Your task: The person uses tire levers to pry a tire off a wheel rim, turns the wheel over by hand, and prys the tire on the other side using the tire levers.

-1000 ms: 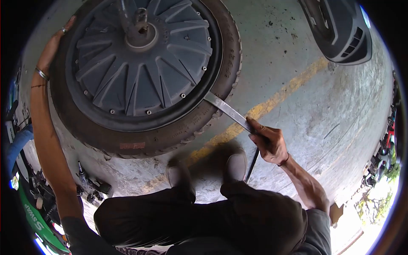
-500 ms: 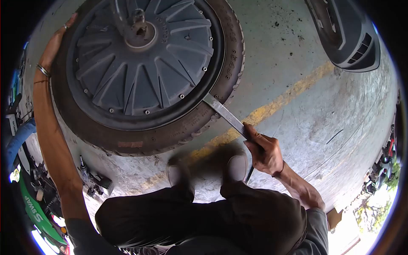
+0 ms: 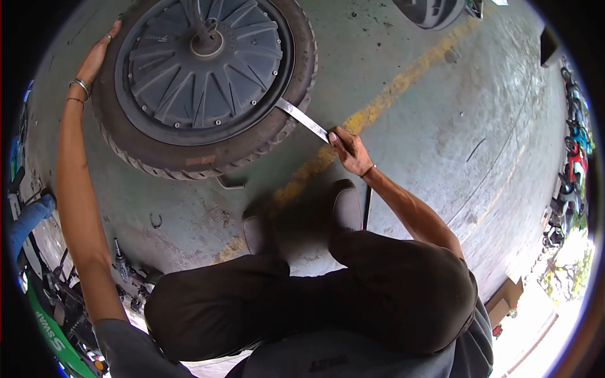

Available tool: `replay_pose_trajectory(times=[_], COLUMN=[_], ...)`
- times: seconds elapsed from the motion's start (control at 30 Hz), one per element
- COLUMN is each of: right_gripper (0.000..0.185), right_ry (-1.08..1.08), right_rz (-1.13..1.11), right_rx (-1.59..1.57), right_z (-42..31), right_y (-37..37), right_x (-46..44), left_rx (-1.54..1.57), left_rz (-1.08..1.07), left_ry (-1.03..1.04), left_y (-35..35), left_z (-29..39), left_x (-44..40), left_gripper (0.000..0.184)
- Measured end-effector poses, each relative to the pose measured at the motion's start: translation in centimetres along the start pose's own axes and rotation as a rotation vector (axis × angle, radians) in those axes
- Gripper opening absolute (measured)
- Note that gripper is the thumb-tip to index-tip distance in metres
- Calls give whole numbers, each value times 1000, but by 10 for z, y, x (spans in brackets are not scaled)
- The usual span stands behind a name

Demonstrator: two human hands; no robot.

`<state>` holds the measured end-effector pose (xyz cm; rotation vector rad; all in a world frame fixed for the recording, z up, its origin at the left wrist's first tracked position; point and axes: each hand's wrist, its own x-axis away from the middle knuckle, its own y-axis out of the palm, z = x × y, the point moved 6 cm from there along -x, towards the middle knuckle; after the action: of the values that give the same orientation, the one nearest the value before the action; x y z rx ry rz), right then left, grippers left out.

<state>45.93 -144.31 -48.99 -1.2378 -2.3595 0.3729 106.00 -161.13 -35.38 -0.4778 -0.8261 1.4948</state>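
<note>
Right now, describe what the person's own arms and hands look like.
The left hand is gloveless, with a ring on one finger and a silvery bangle and thin dark band at the wrist. The right hand is gloveless too, with a thin wristband. Short grey sleeves leave both forearms bare.

The wheel (image 3: 203, 85) lies on its side on the floor (image 3: 409, 126), face up, its grey cover (image 3: 183, 69) ribbed like a fan, with small bolts (image 3: 218, 122) dotted around the edge and an axle (image 3: 207, 43) at the middle. Around the black rim (image 3: 195, 137) sits a dusty, chunky-treaded tire (image 3: 246, 150), a faded reddish patch (image 3: 200, 160) on its sidewall. From where I stand, a flat, shiny metal bar (image 3: 305, 121) slants outward over the tire, its tip at the rim's edge; how deep it reaches, I can't tell.
</note>
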Motion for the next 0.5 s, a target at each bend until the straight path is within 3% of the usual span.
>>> replay_pose_trajectory(times=[0.2, 0.23, 0.33, 0.37, 0.5], right_gripper=[40, 41, 39, 39, 34], right_ry=[-9, 34, 148, 274, 143], right_rz=[-196, -228, -327, -337, -311], right_rx=[195, 254, 322, 355, 414], right_z=[-16, -18, -39, -46, -49], right_y=[-20, -23, -27, -30, -39], right_x=[-11, -15, -21, -20, -29], left_rx=[-25, -25, -180, -193, -229], left_rz=[3, 13, 236, 239, 214], left_ry=[42, 50, -216, -224, -237], left_y=[2, 2, 1, -6, -9], left_z=[15, 25, 59, 33, 46], left_x=[5, 8, 44, 28, 43], left_gripper=[62, 66, 89, 108, 111])
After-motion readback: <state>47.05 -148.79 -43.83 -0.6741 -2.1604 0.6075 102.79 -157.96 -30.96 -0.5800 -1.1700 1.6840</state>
